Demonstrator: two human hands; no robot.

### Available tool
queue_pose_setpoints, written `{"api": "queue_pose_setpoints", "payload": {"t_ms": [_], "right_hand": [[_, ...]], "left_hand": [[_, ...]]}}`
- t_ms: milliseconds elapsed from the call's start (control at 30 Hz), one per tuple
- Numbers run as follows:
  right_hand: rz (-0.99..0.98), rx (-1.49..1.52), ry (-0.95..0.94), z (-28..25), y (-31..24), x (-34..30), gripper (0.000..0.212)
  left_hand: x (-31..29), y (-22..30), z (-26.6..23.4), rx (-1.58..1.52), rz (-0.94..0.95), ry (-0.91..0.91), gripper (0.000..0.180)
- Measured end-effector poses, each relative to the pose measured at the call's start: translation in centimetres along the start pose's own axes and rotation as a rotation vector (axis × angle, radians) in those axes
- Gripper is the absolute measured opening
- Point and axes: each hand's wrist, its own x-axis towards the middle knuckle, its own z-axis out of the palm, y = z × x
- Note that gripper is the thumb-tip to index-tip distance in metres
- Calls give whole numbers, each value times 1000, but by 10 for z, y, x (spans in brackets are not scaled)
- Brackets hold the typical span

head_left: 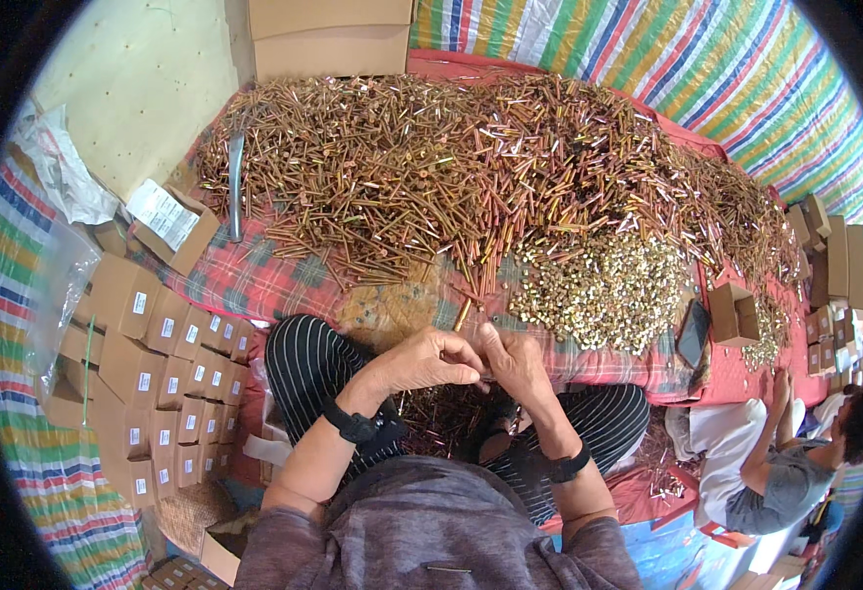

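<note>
My left hand (429, 360) and my right hand (518, 362) meet in front of my crossed legs, fingers closed and pinching close together. Whatever lies between the fingertips is too small and covered to make out. Just past my left knuckles a golden bolt-like rod (463, 314) points away from me; whether a finger touches it, I cannot tell. Beyond the hands spreads a wide heap of long copper-coloured bolt-like rods (392, 167). On the right of centre, nearer me, lies a pile of small shiny golden nut-like pieces (603, 295).
Stacked labelled cartons (161, 383) stand at left. A curved metal bar (237, 187) rests at the heap's left end. A dark phone-like slab (693, 332) and an open carton (734, 315) lie right of the nut-like pieces. Another person (785, 472) sits at far right.
</note>
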Motion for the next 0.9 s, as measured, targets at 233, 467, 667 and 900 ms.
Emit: {"api": "queue_pose_setpoints", "payload": {"t_ms": [233, 467, 667, 900], "right_hand": [[-339, -334, 353, 21, 40, 58, 14], [-329, -596, 308, 36, 44, 68, 15], [-267, -460, 303, 24, 39, 46, 15], [-145, 104, 247, 13, 41, 26, 24]], "left_hand": [[51, -40, -34, 707, 224, 780, 11], [74, -41, -43, 1111, 92, 998, 11], [74, -27, -46, 1062, -167, 902, 11], [41, -38, -27, -611, -91, 590, 7]]}}
